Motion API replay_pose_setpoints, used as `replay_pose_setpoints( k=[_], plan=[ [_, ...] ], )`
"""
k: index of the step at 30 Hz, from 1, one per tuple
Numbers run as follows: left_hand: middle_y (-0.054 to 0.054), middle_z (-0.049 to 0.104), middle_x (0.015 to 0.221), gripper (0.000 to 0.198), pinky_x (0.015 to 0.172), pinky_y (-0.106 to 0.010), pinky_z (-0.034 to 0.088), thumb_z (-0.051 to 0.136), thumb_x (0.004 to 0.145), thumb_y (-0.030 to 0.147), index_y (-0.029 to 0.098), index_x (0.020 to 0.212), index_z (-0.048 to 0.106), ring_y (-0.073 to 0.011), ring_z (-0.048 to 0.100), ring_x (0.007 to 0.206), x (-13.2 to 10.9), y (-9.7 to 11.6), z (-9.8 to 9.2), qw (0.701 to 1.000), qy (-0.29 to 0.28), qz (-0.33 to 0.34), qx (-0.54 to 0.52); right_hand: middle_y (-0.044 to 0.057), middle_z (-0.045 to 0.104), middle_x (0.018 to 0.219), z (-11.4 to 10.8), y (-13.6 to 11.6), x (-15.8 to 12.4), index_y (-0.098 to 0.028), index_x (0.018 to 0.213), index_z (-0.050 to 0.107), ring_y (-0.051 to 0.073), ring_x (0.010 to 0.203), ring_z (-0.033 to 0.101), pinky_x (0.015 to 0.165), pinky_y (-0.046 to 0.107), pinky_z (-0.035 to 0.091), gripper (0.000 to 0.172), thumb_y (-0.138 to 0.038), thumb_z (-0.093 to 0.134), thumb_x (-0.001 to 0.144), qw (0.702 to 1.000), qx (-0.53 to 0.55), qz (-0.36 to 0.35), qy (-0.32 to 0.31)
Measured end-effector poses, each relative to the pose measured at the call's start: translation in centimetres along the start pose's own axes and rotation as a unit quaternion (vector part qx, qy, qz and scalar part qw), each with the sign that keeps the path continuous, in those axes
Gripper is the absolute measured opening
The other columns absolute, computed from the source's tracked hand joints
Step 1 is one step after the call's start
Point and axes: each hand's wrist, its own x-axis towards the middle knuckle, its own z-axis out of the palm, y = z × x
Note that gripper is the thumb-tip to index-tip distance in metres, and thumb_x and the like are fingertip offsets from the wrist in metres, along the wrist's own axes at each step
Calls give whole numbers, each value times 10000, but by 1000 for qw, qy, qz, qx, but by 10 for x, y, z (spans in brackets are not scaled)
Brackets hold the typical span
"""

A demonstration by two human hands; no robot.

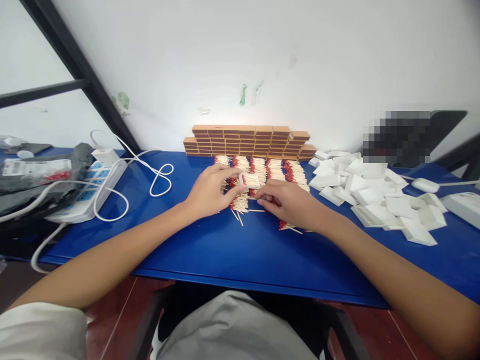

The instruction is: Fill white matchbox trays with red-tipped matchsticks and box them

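Observation:
My left hand [214, 189] grips a small white matchbox tray [256, 181] between thumb and fingers. Several red-tipped matches lie inside this tray. Close to its right end, my right hand [284, 199] is closed in a pinch; whatever sits between its fingertips is too small to make out. Beneath and behind both hands, rows of loose matches [296, 174] with red heads spread over the blue table [225, 255]. A few stray matches [237, 217] lie in front of the rows, and my hands hide part of the piles.
Brown matchbox sleeves [245, 140] are stacked against the wall. A heap of white trays [375, 187] lies to the right, near a dark, partly pixelated object [446, 132]. At left are a power strip [88, 192], a white cable [161, 172] and a grey plastic package [41, 167].

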Motion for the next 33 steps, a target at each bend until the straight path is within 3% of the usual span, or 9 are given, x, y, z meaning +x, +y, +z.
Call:
replay_pose_setpoints(
  k=[11, 17, 27, 33],
  plan=[
    [-119, 768, 1144, 376, 998, -462, 583, 735, 947, 428, 165, 1216, 743, -268, 717, 1092, 1, 1, -2, 1000, -10, 1, -1, 56, 658, 864, 0, 1, 0, -207, 1101, 743, 198, 789, 601, 704, 299, 438, 200, -186, 589, 975, 1000, -7, -14, 9],
    [-105, 770, 1147, 378, 992, -452, 581, 735, 947, 434, 185, 1232, 742, -263, 718, 1083, 1, 1, -2, 1000, -16, 0, 1, 39, 637, 822, 1, 2, 1, -211, 985, 748, 177, 740, 582, 673, 282, 432, 116, -197, 638, 954, 1000, 1, -2, 7],
    [-103, 771, 1137, 395, 987, -452, 581, 734, 949, 438, 183, 1250, 735, -263, 720, 1072, 0, 0, -1, 1000, -23, 1, 4, 37, 643, 806, 1, 3, 1, -199, 914, 700, 177, 723, 564, 663, 280, 397, 91, -198, 621, 959, 1000, -15, 13, -17],
    [-112, 773, 1134, 387, 987, -452, 581, 736, 946, 429, 166, 1230, 742, -265, 723, 1066, 1, -2, -2, 1000, -18, 6, 7, 35, 637, 811, -5, 1, 2, -194, 863, 665, 161, 680, 534, 645, 280, 367, 122, -209, 596, 963, 996, -39, 41, -67]
  ],
)
